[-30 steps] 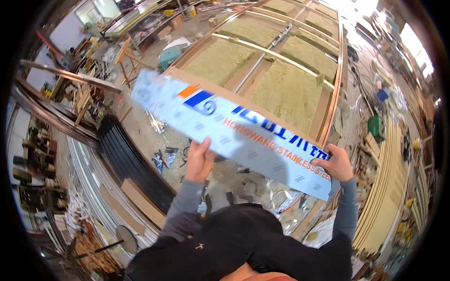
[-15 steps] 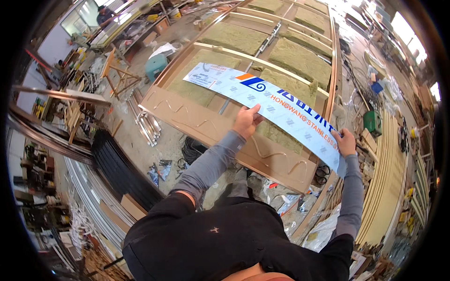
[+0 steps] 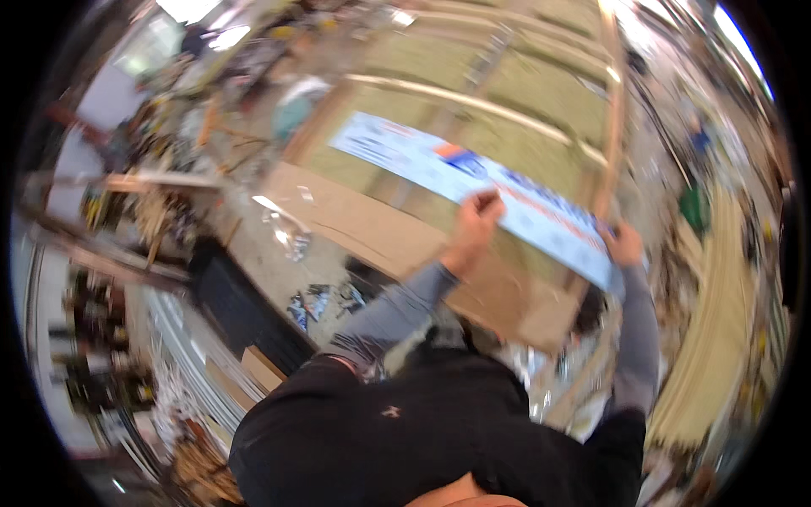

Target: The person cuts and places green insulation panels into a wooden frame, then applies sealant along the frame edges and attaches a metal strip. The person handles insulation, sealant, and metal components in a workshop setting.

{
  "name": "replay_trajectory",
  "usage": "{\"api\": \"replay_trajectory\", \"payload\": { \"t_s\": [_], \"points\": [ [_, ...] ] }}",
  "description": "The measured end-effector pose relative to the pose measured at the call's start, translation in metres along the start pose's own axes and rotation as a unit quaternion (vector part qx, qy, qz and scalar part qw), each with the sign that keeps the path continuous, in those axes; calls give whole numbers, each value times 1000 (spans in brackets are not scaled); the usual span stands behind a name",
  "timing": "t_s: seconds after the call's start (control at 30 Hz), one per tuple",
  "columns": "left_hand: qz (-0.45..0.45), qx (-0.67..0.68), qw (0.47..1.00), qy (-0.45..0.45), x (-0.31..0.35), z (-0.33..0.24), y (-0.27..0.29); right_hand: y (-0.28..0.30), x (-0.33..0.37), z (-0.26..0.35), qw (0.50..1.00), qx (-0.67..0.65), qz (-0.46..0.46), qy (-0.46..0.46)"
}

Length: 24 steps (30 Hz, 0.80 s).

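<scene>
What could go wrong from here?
1. No hand is on the left end of the long blue-white strip; it could dip or catch on the yellowish insulation beneath.
2. The right hand grips the other end bare; if that edge is sharp, it might cut.
3. Scraps litter the floor beside the panel, a possible slip or trip hazard.

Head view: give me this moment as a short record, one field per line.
Item: pale blue strip, slanting down to the right
Left hand: at the strip's near edge, around mid-length; grip unclear
Right hand: holding the strip's right end
Beneath strip: insulation slabs in a frame; contact unclear
Nearby: black piece at left
Picture: motion-blurred
</scene>
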<state>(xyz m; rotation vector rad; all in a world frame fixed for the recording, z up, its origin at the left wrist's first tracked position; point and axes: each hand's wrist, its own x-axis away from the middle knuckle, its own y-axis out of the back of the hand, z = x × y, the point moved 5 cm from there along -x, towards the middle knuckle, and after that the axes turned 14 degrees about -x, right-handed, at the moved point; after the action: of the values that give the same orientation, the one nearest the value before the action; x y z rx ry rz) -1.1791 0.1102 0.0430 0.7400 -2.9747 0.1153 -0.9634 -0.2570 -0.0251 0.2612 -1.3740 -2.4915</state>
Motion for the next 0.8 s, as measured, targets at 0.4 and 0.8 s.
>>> {"api": "replay_trajectory", "payload": {
  "t_s": [0.4, 0.8],
  "points": [
    [271, -417, 817, -293, 84, -12, -203, -3, 179, -132, 570, -760, -21, -312],
    [241, -447, 709, -490, 117, -62, -325, 93, 194, 2, 460, -880, -82, -82]
  ]
}}
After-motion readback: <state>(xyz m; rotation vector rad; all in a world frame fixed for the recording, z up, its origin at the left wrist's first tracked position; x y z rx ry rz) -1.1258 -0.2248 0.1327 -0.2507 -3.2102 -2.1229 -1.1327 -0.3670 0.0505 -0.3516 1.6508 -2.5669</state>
